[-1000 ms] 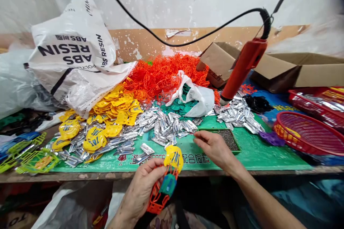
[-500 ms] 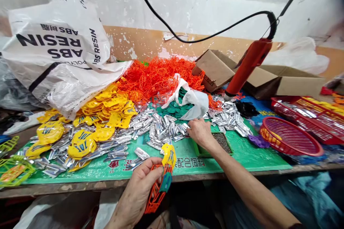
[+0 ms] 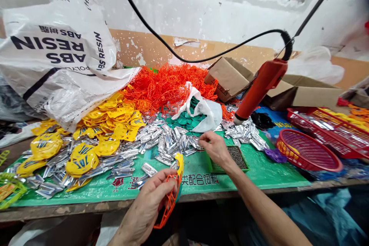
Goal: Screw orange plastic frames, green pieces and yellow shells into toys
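Note:
My left hand pinches an orange plastic frame over the table's front edge. A yellow piece sits at the frame's upper end, and a sliver of a green piece shows along its side. My right hand is at the near edge of a heap of shiny silver pieces, fingers drawn together; what lies between them is too small to tell. Just under my right wrist stands a green tray of small dark parts.
A red electric screwdriver hangs on a black cable. Yellow printed pieces are piled left beside a white resin bag. Behind lie orange frames and green pieces in a white bag. Right stand cardboard boxes and red baskets.
The orange frame has turned in my left hand and now shows its narrow side. My right hand has shifted slightly toward me, its fingers at the silver pieces. The view has tilted a little.

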`<control>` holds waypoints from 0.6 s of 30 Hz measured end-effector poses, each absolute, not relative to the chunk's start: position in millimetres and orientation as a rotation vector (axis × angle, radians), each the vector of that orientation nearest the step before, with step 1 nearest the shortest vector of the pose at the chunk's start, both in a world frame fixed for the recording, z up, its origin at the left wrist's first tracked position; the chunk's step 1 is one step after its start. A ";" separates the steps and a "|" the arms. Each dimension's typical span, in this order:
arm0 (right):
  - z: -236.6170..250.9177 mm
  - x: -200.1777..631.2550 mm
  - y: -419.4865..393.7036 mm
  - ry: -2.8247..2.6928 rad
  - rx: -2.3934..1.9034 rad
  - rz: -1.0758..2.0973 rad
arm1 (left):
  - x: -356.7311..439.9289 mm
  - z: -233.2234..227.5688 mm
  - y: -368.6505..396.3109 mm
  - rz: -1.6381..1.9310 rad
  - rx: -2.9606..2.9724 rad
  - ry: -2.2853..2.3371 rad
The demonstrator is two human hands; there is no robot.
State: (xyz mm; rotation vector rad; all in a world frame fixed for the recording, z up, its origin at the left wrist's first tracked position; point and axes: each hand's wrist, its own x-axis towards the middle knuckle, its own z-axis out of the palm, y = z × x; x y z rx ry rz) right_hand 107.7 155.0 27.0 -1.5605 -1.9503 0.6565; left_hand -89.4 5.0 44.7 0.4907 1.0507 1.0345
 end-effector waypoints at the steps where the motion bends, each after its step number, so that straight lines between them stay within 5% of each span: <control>1: 29.4 108.9 147.3 -1.913 -1.487 0.724 | -89.5 44.1 6.7 1.034 0.482 1.029; 10: 30.5 103.7 85.3 -1.534 -1.021 1.314 | -82.6 38.1 18.4 1.087 0.426 0.949; 18: 26.9 104.7 62.6 -1.806 -0.903 0.826 | -74.7 41.1 13.5 1.127 0.416 0.976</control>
